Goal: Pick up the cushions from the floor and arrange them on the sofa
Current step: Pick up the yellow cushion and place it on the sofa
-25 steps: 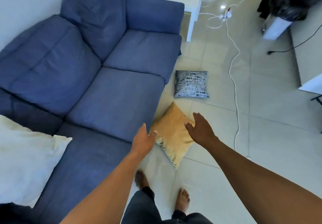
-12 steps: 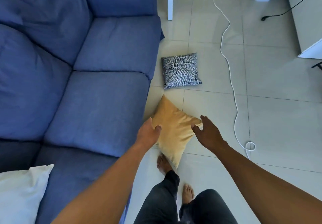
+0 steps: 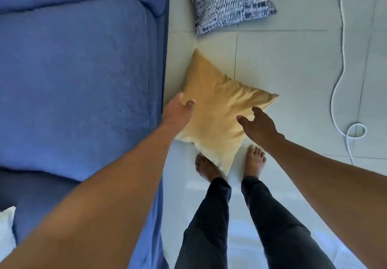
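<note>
A yellow cushion [image 3: 215,105] lies on the tiled floor right beside the blue sofa [image 3: 79,84], one corner pointing at my feet. My left hand [image 3: 178,113] clasps its left edge, thumb on top and fingers curled around the side. My right hand [image 3: 258,125] is spread over the cushion's lower right edge, thumb resting on the fabric, not closed on it. A dark blue and white patterned cushion [image 3: 230,1] lies on the floor farther ahead. A white cushion [image 3: 6,229] shows at the sofa's near left corner.
My bare feet [image 3: 254,160] stand just behind the yellow cushion, its near corner overlapping my left foot. A white cable [image 3: 340,84] snakes over the tiles at the right and ends in a loop. The sofa seat fills the left side.
I have bent lower and closer, so the cushions look bigger. My left hand has closed on the yellow cushion's left edge and my right hand has come down onto its right side.
</note>
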Demonstrator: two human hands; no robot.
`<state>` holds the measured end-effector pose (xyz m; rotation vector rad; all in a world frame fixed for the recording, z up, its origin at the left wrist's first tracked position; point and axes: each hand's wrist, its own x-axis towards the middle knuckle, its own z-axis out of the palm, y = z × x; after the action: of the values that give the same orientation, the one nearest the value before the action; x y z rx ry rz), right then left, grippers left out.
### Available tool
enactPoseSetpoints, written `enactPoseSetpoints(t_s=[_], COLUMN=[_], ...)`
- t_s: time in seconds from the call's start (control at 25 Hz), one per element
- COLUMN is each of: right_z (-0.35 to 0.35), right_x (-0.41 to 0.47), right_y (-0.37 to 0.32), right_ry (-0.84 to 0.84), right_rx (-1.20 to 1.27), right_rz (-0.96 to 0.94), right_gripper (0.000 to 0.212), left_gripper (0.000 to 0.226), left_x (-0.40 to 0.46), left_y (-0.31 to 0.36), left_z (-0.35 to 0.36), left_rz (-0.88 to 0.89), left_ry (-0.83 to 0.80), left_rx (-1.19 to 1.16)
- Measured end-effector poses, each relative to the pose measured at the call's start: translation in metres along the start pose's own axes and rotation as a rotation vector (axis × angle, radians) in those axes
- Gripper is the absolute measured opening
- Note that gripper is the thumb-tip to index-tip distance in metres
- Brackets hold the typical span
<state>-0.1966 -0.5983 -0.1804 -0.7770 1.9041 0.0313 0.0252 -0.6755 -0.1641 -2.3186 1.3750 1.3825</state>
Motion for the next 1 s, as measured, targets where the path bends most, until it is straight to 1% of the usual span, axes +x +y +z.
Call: enactPoseSetpoints(t_s=[0.12, 0.24, 0.28, 0.36, 0.44, 0.48, 0.56, 0.6, 0.64, 0.72, 0.76, 0.8, 0.88, 1.0], right_z=[0.041, 0.080, 0.091, 0.109, 0.118, 0.120, 0.117, 0.113, 0.107, 0.089, 0.081, 0.071, 0.045, -0.005], right_x=[0.079, 0.140, 0.156, 0.180, 0.197, 0.203, 0.210, 0.208, 0.204, 0.190, 0.182, 0.174, 0.153, 0.112], right_y=[0.025, 0.053, 0.064, 0.083, 0.094, 0.096, 0.096, 0.094, 0.092, 0.082, 0.077, 0.070, 0.055, 0.034], right_ry=[0.022, 0.130, 0.174, 0.219, 0.186, 0.149, 0.087, 0.071, 0.064, 0.061, 0.072, 0.091, 0.130, 0.166], right_rx=[0.053, 0.228, 0.315, 0.501, 0.656, 0.717, 0.790, 0.793, 0.789, 0.801, 0.808, 0.808, 0.792, 0.785], right_rz=[0.048, 0.173, 0.239, 0.382, 0.486, 0.513, 0.500, 0.480, 0.452, 0.347, 0.300, 0.263, 0.211, 0.104], right_gripper=[0.089, 0.098, 0.106, 0.129, 0.145, 0.147, 0.144, 0.139, 0.131, 0.108, 0.099, 0.099, 0.106, 0.099], left_gripper=[0.064, 0.062, 0.060, 0.062, 0.069, 0.071, 0.069, 0.068, 0.071, 0.077, 0.077, 0.076, 0.071, 0.049], left_x=[0.085, 0.158, 0.177, 0.210, 0.231, 0.237, 0.239, 0.236, 0.230, 0.210, 0.199, 0.187, 0.157, 0.104], left_y=[-0.018, -0.043, -0.050, -0.062, -0.069, -0.071, -0.072, -0.071, -0.069, -0.064, -0.062, -0.059, -0.052, -0.033], left_z=[0.037, 0.073, 0.085, 0.101, 0.111, 0.115, 0.119, 0.119, 0.117, 0.109, 0.107, 0.104, 0.096, 0.071], left_rz=[-0.042, -0.060, -0.064, -0.075, -0.113, -0.151, -0.210, -0.223, -0.236, -0.281, -0.303, -0.320, -0.339, -0.331], left_ry=[0.006, 0.037, 0.050, 0.098, 0.123, 0.096, 0.018, -0.002, -0.014, -0.032, -0.042, -0.051, -0.061, -0.030], left_rx=[-0.004, 0.018, 0.023, -0.010, -0.071, -0.097, -0.149, -0.184, -0.229, -0.339, -0.387, -0.429, -0.503, -0.630])
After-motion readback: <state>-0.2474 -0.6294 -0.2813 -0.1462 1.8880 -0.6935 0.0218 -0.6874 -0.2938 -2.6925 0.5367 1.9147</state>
